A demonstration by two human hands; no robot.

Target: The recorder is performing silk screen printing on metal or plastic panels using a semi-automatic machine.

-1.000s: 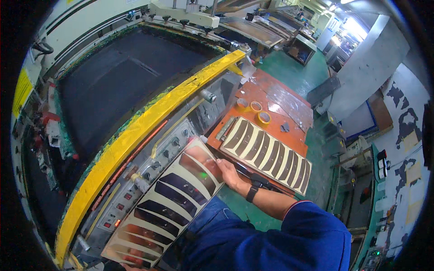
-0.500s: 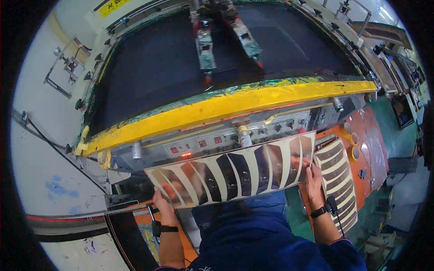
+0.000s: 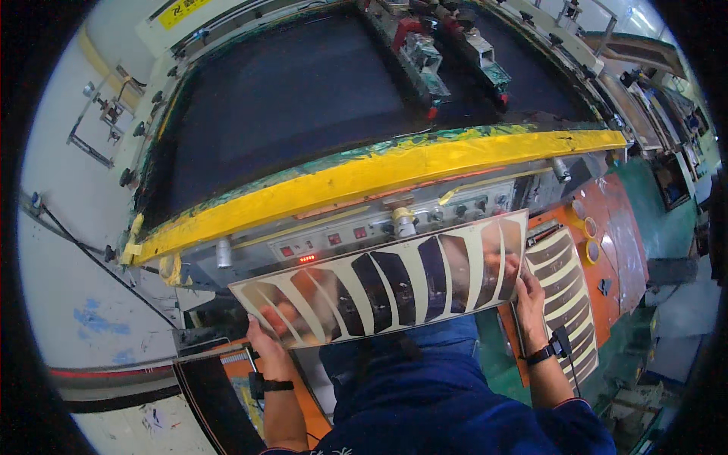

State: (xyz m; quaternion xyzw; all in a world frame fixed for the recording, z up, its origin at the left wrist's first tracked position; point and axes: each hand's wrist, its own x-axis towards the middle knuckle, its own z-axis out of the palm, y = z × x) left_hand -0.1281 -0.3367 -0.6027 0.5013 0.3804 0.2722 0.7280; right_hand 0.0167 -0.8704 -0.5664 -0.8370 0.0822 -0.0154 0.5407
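Note:
I hold a long cream sheet [image 3: 394, 284] printed with glossy dark curved bars, level in front of my body. My left hand [image 3: 267, 343] grips its left end from below, fingers showing through the shiny surface. My right hand [image 3: 528, 297] grips its right end. The sheet hangs just before the grey control panel [image 3: 356, 231] of a large screen-printing machine with a yellow-taped frame edge [image 3: 379, 182]. Both wrists wear dark bands.
A dark mesh screen [image 3: 303, 98] fills the machine bed, with clamp heads [image 3: 425, 61] at the back. To my right an orange table [image 3: 607, 235] carries a stack of matching printed sheets [image 3: 565, 296] and tape rolls [image 3: 590, 239]. A white wall and cables stand left.
My view has swung left from the orange table to face the machine. The sheet moved with me, from tilted at my side to level across the control panel, both hands still holding it.

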